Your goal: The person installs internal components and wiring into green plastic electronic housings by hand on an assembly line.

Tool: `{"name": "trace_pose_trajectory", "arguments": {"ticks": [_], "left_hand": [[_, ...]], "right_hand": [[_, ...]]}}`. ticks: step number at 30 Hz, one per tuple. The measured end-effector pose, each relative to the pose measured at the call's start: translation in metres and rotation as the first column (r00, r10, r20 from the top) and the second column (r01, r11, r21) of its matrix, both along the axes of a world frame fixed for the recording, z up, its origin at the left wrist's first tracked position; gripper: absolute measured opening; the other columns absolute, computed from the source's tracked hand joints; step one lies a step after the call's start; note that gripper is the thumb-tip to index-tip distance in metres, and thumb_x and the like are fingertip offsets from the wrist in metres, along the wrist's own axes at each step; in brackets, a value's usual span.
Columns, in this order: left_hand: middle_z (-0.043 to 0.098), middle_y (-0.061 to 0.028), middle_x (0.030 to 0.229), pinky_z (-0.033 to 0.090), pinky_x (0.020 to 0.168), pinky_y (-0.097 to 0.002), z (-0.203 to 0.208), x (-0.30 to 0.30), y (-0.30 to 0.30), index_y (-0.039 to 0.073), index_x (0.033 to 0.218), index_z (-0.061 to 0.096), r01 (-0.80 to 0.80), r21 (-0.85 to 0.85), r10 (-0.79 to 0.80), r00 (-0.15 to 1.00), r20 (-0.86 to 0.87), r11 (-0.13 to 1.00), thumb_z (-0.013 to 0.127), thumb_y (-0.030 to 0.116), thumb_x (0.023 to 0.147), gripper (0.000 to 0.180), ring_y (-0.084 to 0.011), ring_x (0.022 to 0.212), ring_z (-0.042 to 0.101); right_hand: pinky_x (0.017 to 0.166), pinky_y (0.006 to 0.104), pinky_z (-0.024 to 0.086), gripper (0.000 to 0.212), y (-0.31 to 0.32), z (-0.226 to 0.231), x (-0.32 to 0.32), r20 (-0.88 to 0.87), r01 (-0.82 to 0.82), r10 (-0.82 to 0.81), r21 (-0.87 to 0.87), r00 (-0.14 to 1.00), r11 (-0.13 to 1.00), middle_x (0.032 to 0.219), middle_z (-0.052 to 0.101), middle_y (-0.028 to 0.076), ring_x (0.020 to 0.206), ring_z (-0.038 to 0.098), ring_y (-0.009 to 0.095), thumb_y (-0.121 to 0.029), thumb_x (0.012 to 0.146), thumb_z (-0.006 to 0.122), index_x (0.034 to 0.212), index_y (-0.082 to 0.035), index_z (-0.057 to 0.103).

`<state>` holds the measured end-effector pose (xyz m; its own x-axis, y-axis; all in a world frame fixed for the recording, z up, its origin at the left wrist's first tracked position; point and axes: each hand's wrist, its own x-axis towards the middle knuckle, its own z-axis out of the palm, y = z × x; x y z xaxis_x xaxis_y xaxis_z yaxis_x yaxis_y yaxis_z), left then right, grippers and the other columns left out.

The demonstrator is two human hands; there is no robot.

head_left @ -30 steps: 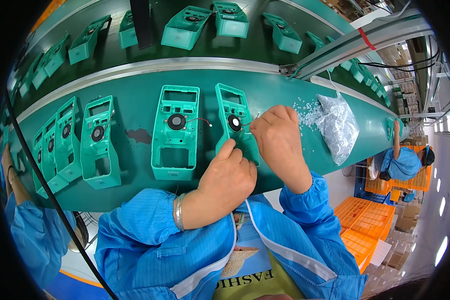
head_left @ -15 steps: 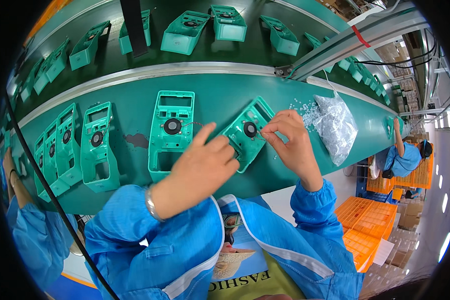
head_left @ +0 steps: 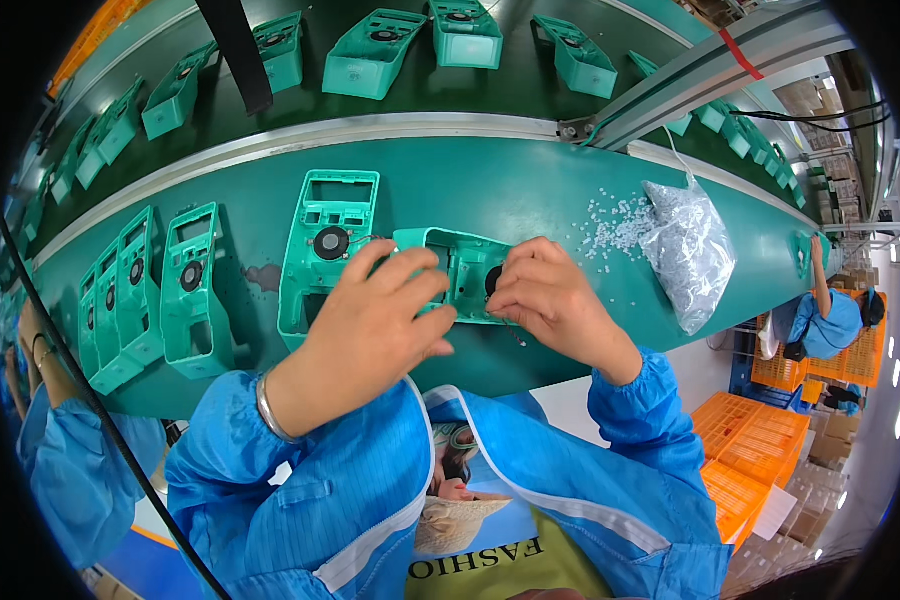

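Observation:
I hold a teal plastic housing shell (head_left: 457,262) lifted off the green bench, turned sideways between both hands. My left hand (head_left: 370,325) grips its left end and lower edge. My right hand (head_left: 548,297) pinches its right side near a small black round speaker, with thin wires hanging below. A second teal housing (head_left: 327,250) with a black speaker lies flat on the bench just left of my hands.
Several more teal housings (head_left: 190,285) lie in a row at the left. A clear bag of small white parts (head_left: 688,250) sits at the right with loose pieces beside it. A conveyor (head_left: 390,90) behind carries teal housings. Another worker in blue (head_left: 830,310) stands by orange crates.
The housing has been lifted and rotated from lying on the bench to sideways in both hands. My left hand moved from the neighbouring housing onto it.

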<state>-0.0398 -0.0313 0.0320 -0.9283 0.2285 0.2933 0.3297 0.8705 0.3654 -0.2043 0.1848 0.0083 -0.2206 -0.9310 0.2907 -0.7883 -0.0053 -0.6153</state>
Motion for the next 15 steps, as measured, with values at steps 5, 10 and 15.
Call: {"name": "trace_pose_trajectory", "arguments": {"ticks": [5, 10, 15], "left_hand": [[0.065, -0.0014, 0.097, 0.037, 0.116, -0.0572, -0.015, 0.004, 0.003, 0.013, 0.099, 0.073, -0.05, -0.077, 0.045, 0.997, -0.065, 0.996, 0.072, 0.011, 0.077, 0.022, -0.024, 0.119, 0.06], [0.064, -0.0012, 0.094, 0.036, 0.117, -0.0571, -0.014, 0.004, 0.006, 0.013, 0.096, 0.074, -0.065, -0.053, 0.062, 0.996, -0.063, 0.996, 0.069, 0.009, 0.078, 0.019, -0.0228, 0.117, 0.061], [0.064, -0.001, 0.093, 0.036, 0.118, -0.057, -0.015, 0.004, 0.007, 0.013, 0.096, 0.073, -0.073, -0.047, 0.07, 0.995, -0.065, 0.996, 0.069, 0.009, 0.078, 0.019, -0.0227, 0.117, 0.061]], "right_hand": [[0.089, 0.0407, 0.048, 0.02, 0.002, -0.006, 0.003, -0.003, 0.002, -0.002, -0.011, 1.0, 1.0, 0.095, 0.067, 0.0, 0.104, 0.061, 0.027, -0.007, 0.073, 0.083, 0.091, -0.012, 0.074], [0.088, 0.0396, 0.048, 0.02, 0.003, -0.008, 0.006, 0.0, 0.015, -0.015, -0.025, 1.0, 1.0, 0.095, 0.067, 0.0, 0.104, 0.061, 0.027, -0.007, 0.072, 0.081, 0.09, -0.011, 0.075], [0.087, 0.0411, 0.05, 0.022, 0.005, -0.006, 0.01, -0.213, -0.003, -0.016, -0.085, 0.977, 0.996, 0.096, 0.067, -0.001, 0.101, 0.063, 0.024, -0.009, 0.07, 0.074, 0.092, -0.009, 0.075]]}}
